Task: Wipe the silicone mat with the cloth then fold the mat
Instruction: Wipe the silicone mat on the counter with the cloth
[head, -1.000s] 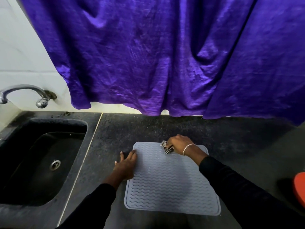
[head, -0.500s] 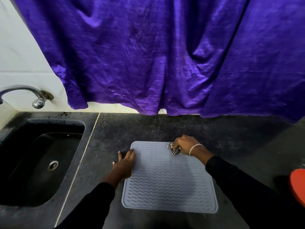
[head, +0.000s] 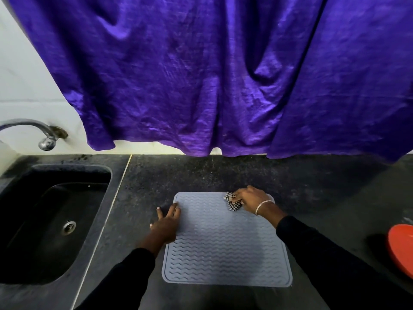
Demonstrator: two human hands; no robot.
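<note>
Purple curtain [head: 201, 74] hangs across the back wall, filling most of the view; its hem ends just above the counter [head: 223, 173]. Counter is dark speckled stone w/ a pale seam running front to back, left of the mat. Black sink [head: 29, 260] is sunk into the counter's left part, round drain in its floor. Chrome tap [head: 42, 135] comes off the white wall above the sink's back edge.

Grey silicone mat [head: 225, 249] lies flat & unfolded on the counter, centre-front, wavy ribs facing up, all four rounded corners down.

Red round thing [head: 402, 251] sits at the far right edge of the frame, cut off; can't tell what it is.

Both arms in black sleeves. Left hand [head: 166, 224] is at the mat's left edge near the far left corner, fingers spread; index & thumb side lie on the mat, other fingers on the counter beside it. Its grip is wide, holding nothing, just pressed flat.

Right hand [head: 250, 198] is at the mat's far right corner, silver bracelet [head: 263, 205] on the wrist. Its grip is closed round a bunched black-&-white checked cloth [head: 232, 203], which sticks out left of the fingers & touches the mat surface.
</note>
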